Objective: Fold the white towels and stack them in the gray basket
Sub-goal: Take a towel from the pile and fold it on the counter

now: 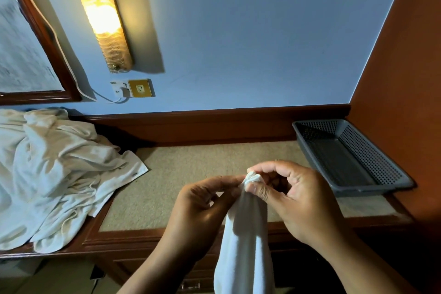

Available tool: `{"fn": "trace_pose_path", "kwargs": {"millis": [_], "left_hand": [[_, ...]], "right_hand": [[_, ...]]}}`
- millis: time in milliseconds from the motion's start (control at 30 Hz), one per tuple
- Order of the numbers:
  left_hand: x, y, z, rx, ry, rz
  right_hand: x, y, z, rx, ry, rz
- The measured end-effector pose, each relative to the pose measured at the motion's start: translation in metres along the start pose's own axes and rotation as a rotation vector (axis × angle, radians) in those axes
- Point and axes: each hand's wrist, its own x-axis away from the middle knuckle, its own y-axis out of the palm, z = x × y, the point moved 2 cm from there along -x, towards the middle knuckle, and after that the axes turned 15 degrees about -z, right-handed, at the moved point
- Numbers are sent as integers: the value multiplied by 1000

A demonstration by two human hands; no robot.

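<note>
You held one white towel [245, 246] up in front of you, both hands at its top. Your left hand [202, 200] pinched the bunched top edge from the left, with the fingers curled and the fingertips on the cloth. Your right hand [293, 198] pinched the same bunch from the right, thumb pressed on the fabric and the other fingers curled above it. The hands almost met at the pinch. The towel hung straight down from there, gathered and narrow, past the front edge of the tabletop [191, 174] and out of the bottom of view.

The tabletop had a beige inlay with a dark wood border. A crumpled pile of white towels [59, 174] lay on its left end. One corner of the pile spilled onto the inlay and part of it draped over the front edge. The gray basket [372, 150] sat at the right end, next to the orange side wall [405, 79], well apart from the pile. Its sides were perforated and its dark floor showed.

On the blue wall behind were a lit wall lamp [100, 12], a socket [140, 88] with a white cable [71, 71] plugged in beside it, and a wood frame [40, 31] at far left.
</note>
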Motion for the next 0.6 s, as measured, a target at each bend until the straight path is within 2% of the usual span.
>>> {"fn": "trace_pose_path", "kwargs": {"millis": [133,267,433,500,600], "left_hand": [[-4,2,-12,-56,-7,-10],[-6,7,-61,-178,-75,-91],[2,12,-147,-316,-303,-236],[10,-6,-181,-417,-398,-137],[36,-53,-216,-547,-564,129]], "right_hand": [[0,2,3,241,-117,79],[-3,-1,7,357,-178,192],[-10,-10,12,301,-177,145],[-15,-21,21,312,-140,156],[-24,-48,46,385,-59,256]]}}
